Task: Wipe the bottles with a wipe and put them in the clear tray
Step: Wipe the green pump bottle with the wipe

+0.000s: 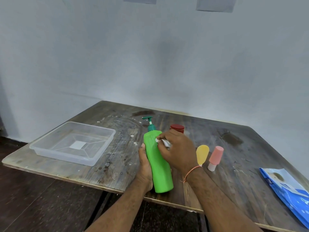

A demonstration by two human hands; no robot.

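Fingers (164, 137) of the right hand (177, 149) pinch a crumpled white wipe (164, 142) against the green pump bottle (157, 158).
Left hand (144, 166) wraps the bottle's lower left side above the near table edge; I'd turn it steadily so every face gets rubbed. Clear tray (107, 144), far left, sits empty.

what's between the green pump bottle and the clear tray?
Only bare table shows in the head view between green pump bottle and clear tray, plus the left hand gripping the bottle's tray-side.

Bare forearms, orange thread bracelet (192, 172) on right wrist
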